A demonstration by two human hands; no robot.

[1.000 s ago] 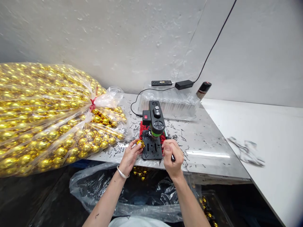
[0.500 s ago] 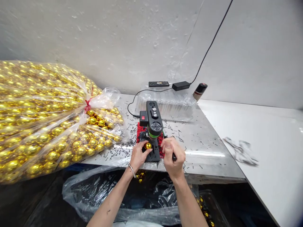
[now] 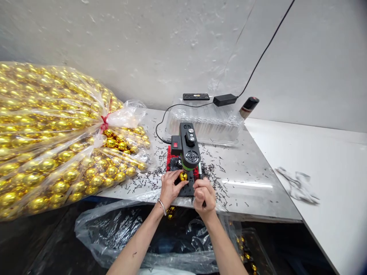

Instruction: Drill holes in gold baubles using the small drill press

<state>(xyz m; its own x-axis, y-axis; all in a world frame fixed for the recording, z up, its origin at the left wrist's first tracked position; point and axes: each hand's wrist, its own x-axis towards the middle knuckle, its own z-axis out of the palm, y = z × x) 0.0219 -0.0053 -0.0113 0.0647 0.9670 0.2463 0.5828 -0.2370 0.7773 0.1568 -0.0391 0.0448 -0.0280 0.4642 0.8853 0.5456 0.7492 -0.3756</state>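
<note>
Between the thumb and fingers of my left hand [image 3: 171,187] is a shiny gold ball [image 3: 183,176], held low under the head of a small black bench drill press [image 3: 189,143]. The ball sits over the black base plate [image 3: 187,189]; whether it touches the drill tip is hidden. My right hand [image 3: 205,194] is closed round the dark handle of a lever [image 3: 200,172] on the press's right side. A red mat [image 3: 169,152] lies beneath the machine, strewn with black shavings.
A large clear bag of gold balls [image 3: 57,152] lies at left. Behind the press are a clear plastic tray [image 3: 206,126], a power adapter [image 3: 225,100] and a spray can [image 3: 249,107]. White gloves [image 3: 298,185] lie at right. A plastic bag [image 3: 114,233] hangs below the table edge.
My right hand has swung the lever down and slightly left, and the press head sits lower over the ball. My left hand still pinches the gold ball. The whole view has shifted slightly.
</note>
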